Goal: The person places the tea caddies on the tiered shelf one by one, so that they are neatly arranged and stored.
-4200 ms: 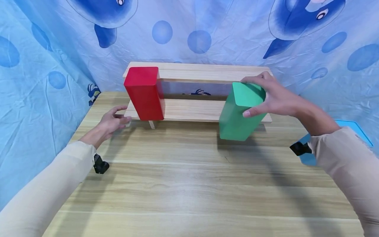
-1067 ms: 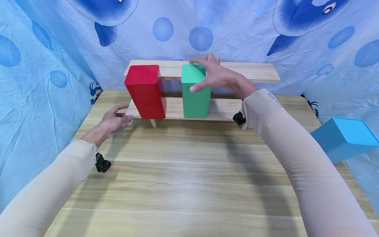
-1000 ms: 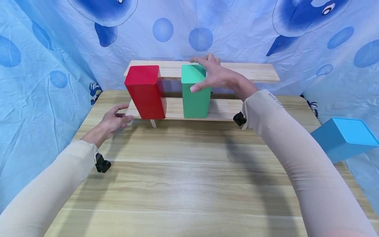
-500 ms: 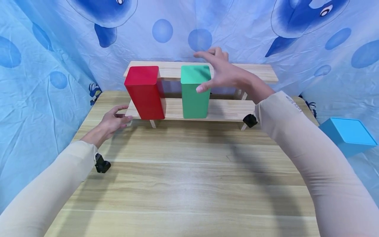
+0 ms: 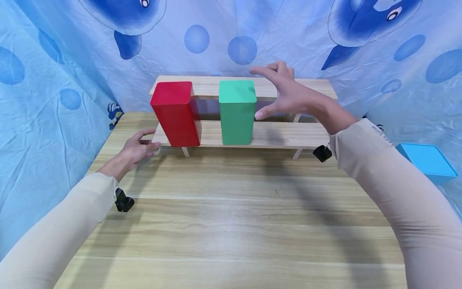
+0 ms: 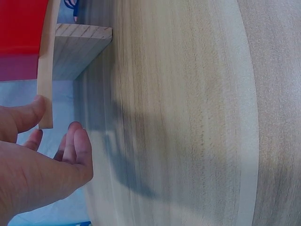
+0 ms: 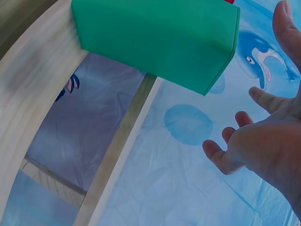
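A red box (image 5: pixel 177 114) stands on the lower board of a two-tier wooden shelf (image 5: pixel 278 134), near its left end. To its right a green box (image 5: pixel 237 112) stands upright on the same board, a gap between them. My left hand (image 5: pixel 135 150) pinches the left end of the lower board; in the left wrist view, the thumb lies on the board (image 6: pixel 45 84) with fingers on its other side. My right hand (image 5: pixel 292 90) is just right of the green box, thumb and fingers spread, holding nothing. In the right wrist view the hand is apart from the green box.
A blue box (image 5: pixel 427 160) sits at the right edge, partly hidden behind the right sleeve. The wooden table (image 5: pixel 216 216) stretches in front of the shelf. Behind it hangs a blue cloth (image 5: pixel 216 40) with whale prints.
The green box, tilted in my right hand at the shelf's right end, now stands mid-shelf. My right hand has let go and moved right, away from it. The left hand stays put.
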{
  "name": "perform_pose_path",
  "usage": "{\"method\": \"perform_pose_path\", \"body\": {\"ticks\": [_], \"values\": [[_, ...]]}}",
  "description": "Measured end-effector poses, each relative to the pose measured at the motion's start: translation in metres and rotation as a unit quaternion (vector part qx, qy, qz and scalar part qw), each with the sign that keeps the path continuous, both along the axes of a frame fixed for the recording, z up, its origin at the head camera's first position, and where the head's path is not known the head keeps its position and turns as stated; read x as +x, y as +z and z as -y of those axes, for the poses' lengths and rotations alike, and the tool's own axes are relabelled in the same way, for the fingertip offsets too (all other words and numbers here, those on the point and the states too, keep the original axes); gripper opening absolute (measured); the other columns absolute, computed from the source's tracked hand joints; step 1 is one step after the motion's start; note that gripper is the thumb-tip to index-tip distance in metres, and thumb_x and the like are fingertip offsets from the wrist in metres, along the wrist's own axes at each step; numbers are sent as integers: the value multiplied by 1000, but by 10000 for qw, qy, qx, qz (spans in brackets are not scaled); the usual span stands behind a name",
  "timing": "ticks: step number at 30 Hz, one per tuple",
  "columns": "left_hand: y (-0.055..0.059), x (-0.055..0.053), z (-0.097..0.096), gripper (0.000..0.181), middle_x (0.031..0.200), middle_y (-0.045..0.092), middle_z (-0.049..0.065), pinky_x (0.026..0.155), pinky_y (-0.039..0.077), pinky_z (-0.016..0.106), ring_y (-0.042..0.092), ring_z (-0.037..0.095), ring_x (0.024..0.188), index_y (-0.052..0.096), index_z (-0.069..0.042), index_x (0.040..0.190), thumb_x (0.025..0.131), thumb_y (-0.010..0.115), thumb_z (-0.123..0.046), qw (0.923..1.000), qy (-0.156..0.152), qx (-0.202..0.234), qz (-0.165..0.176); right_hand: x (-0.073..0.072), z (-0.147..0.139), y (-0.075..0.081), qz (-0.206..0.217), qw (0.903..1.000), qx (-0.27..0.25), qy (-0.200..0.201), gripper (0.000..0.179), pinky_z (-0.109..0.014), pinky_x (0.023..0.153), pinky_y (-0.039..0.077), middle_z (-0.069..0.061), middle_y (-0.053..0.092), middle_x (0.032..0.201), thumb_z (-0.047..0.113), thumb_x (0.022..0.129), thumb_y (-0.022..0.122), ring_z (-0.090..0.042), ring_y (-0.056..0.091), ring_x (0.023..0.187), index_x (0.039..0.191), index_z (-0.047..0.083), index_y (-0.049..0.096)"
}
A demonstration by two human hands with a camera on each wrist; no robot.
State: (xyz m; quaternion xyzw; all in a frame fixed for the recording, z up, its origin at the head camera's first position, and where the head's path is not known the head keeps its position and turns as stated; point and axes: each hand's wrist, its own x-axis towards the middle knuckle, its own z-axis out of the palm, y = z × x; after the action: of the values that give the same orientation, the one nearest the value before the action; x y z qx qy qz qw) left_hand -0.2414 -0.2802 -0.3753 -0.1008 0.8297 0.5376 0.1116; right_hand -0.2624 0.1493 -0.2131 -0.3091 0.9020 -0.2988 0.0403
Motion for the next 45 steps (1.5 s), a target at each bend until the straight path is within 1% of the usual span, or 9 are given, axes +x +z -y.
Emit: {"method": "perform_pose_path", "body": {"ticks": [5, 10, 18, 24, 28, 32, 38, 42, 45], "values": [[0, 0, 1, 75, 123, 41, 11, 104, 42, 47, 55, 22, 109, 19, -18, 155, 94, 63, -26, 10000, -13, 3, -56, 3, -7, -1, -124, 9999, 25, 32, 102, -57, 105, 17, -16, 12, 145, 32, 71, 87, -30, 6, 130, 153, 26, 26], [0, 0, 2, 75, 124, 41, 12, 104, 42, 47, 55, 22, 109, 19, -18, 155, 94, 63, -26, 10000, -22, 20, -74, 6, -12, -2, -316, 9993, 98, 144, 101, -56, 101, 19, -19, 15, 142, 31, 72, 86, -32, 9, 127, 152, 21, 27], [0, 1, 1, 74, 125, 40, 12, 104, 41, 47, 54, 23, 110, 19, -19, 155, 94, 62, -25, 10000, 16, 31, -29, 17, -24, 0, -347, 9993, 26, 137, 102, -55, 98, 20, -18, 16, 142, 29, 71, 87, -30, 11, 126, 153, 24, 26], [0, 0, 1, 75, 125, 41, 12, 104, 42, 46, 56, 21, 108, 19, -20, 155, 94, 63, -26, 10000, 12, -20, -52, 24, -39, 0, -432, 9990, 62, -6, 103, -56, 97, 21, -18, 18, 140, 25, 70, 88, -30, 12, 125, 153, 24, 26], [0, 1, 2, 74, 127, 41, 12, 104, 42, 46, 56, 20, 107, 20, -20, 155, 94, 62, -26, 10000, -12, -42, -67, 26, -49, -3, -429, 9990, 134, -26, 104, -55, 94, 22, -18, 19, 138, 24, 70, 88, -31, 14, 121, 153, 24, 25], [1, 3, 1, 74, 126, 42, 12, 104, 42, 46, 58, 17, 104, 19, -18, 155, 95, 62, -26, 9999, -72, -25, -69, 32, -58, -5, -320, 9991, 278, -45, 104, -58, 94, 23, -17, 18, 141, 26, 71, 87, -32, 14, 124, 153, 25, 24], [2, 4, 1, 73, 124, 42, 12, 104, 42, 47, 58, 16, 104, 19, -16, 155, 95, 61, -26, 9999, -87, -21, -99, 39, -71, -9, -263, 9986, 424, -183, 104, -62, 94, 22, -18, 17, 143, 27, 71, 87, -35, 12, 126, 153, 23, 24], [2, 4, 1, 73, 123, 42, 10, 103, 43, 45, 59, 11, 98, 19, -16, 155, 96, 61, -25, 9999, -116, -15, -112, 41, -79, -12, -261, 9987, 397, -173, 103, -60, 91, 24, -18, 19, 141, 26, 71, 87, -33, 14, 124, 153, 23, 24], [1, 4, 1, 72, 121, 42, 9, 101, 46, 40, 59, 5, 92, 19, -17, 155, 96, 61, -25, 9998, -136, -8, -122, 42, -84, -15, -355, 9987, 349, -95, 103, -58, 89, 24, -17, 21, 140, 25, 71, 87, -32, 16, 122, 153, 22, 25]]}}
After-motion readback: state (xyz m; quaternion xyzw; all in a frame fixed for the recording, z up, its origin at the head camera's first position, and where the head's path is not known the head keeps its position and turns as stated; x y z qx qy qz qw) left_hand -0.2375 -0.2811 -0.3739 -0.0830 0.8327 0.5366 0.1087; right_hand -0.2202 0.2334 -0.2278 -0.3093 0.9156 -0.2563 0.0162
